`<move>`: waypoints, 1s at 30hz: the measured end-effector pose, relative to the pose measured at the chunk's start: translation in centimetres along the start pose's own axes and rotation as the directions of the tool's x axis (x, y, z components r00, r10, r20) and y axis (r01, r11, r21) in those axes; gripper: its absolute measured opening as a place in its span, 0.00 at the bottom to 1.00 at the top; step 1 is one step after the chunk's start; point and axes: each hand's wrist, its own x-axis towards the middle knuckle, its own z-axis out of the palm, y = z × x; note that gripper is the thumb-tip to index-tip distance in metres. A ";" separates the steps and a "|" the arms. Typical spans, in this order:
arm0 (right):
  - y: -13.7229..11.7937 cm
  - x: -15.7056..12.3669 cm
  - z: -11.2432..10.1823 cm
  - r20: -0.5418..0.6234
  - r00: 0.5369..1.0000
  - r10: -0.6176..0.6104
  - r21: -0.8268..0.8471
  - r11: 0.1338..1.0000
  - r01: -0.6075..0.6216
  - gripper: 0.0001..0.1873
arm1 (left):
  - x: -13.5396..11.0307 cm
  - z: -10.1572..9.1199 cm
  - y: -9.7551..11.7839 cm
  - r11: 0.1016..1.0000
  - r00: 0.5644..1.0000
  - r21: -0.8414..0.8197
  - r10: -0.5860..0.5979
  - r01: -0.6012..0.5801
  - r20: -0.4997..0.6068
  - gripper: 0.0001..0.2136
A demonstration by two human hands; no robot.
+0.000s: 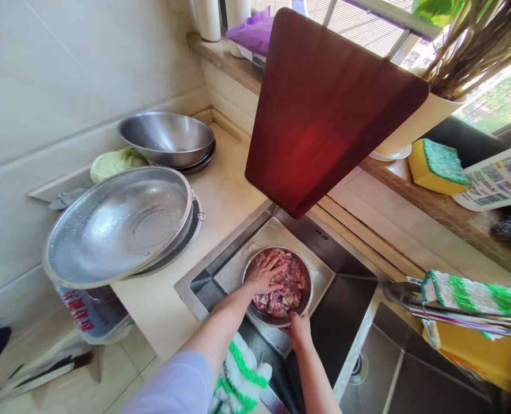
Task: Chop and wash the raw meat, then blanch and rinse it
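Raw, cut-up meat pieces [288, 290] fill a round metal bowl [311, 287] in the sink. My left hand [264, 273] lies flat on top of the meat, its fingers stretched out and apart. At the near side of the bowl, my right hand [299, 330] grips the rim, with some fingers hidden beneath it. Both the bowl and my hands are over the left basin of the steel sink [350, 296], where a square metal tray [324, 264] sits under the bowl.
A dark red cutting board [324, 103] stands behind the sink. On the left counter are a large strainer [121, 224], a steel bowl [169, 135] and a cabbage [113, 164]. A striped cloth [242, 376] hangs at the sink's front. A sponge [439, 164] sits on the sill.
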 end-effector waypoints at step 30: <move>-1.6 -1.4 1.3 0.035 0.999 -0.024 -0.095 0.995 0.028 0.39 | -0.1 0.5 -1.6 0.997 0.996 -0.062 0.038 -0.043 -0.079 0.35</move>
